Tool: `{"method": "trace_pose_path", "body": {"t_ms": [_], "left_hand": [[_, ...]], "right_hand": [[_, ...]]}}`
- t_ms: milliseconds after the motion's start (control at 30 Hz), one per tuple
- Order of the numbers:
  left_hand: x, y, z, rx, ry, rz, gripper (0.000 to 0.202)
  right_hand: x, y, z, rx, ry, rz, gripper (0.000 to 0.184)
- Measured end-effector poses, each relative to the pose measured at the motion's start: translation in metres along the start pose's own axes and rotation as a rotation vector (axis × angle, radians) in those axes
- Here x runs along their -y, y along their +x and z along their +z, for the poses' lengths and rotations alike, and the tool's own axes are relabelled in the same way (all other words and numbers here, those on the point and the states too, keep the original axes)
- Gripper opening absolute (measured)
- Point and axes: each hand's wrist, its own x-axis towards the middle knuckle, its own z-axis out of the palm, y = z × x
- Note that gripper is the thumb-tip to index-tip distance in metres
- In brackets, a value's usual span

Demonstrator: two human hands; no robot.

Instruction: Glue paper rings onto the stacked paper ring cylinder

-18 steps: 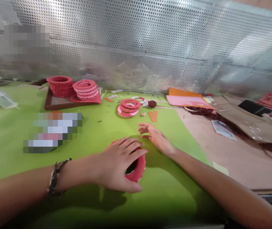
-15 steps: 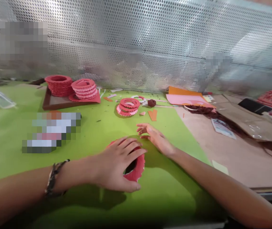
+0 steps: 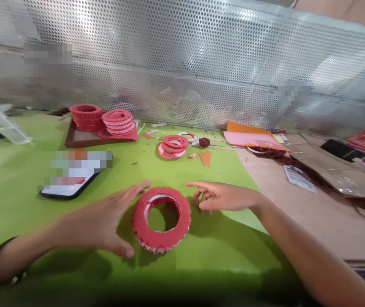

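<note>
A thick stack of red paper rings (image 3: 161, 219) with scalloped edges sits on the green table cover (image 3: 128, 281), its round hole in full view. My left hand (image 3: 101, 221) is just left of the stack, thumb and fingers spread wide around that side without gripping it. To the right, my right hand (image 3: 216, 197) hovers with the index finger stretched out and the other fingers loosely bent; nothing is in it. A few looser red and pink rings (image 3: 172, 146) lie farther back.
A brown tray (image 3: 80, 140) at the back left bears two stacks of rings. A phone (image 3: 76, 181) lies left. Orange scraps (image 3: 205, 158), a dark red yarn ball (image 3: 204, 142), pink paper (image 3: 253, 138) and a brown paper bag (image 3: 336, 170) lie right. A perforated metal panel (image 3: 182, 55) stands behind.
My left hand has let go of the ring stack and drawn back to the left. The stack now lies fully exposed. My right hand has moved slightly lower, its index finger extended.
</note>
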Motion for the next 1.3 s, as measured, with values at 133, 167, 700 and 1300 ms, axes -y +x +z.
{"method": "trace_pose_path", "body": {"t_ms": [133,167,700,1300], "left_hand": [[-0.013,0.006,0.017,-0.1,-0.032,0.017,0.103],[-0.013,0.008,0.019,-0.145,-0.037,0.011,0.102],[0.023,0.041,-0.02,-0.214,-0.119,0.227,0.106],[0.021,0.036,-0.004,-0.554,-0.174,0.253,0.038]], "right_hand": [[0.011,0.005,0.016,-0.027,0.036,-0.037,0.083],[0.012,0.007,0.019,-0.061,0.058,-0.043,0.083],[-0.004,0.031,0.033,-0.64,0.406,-0.399,0.068],[-0.018,0.026,0.042,-0.874,-0.34,-0.814,0.046]]}}
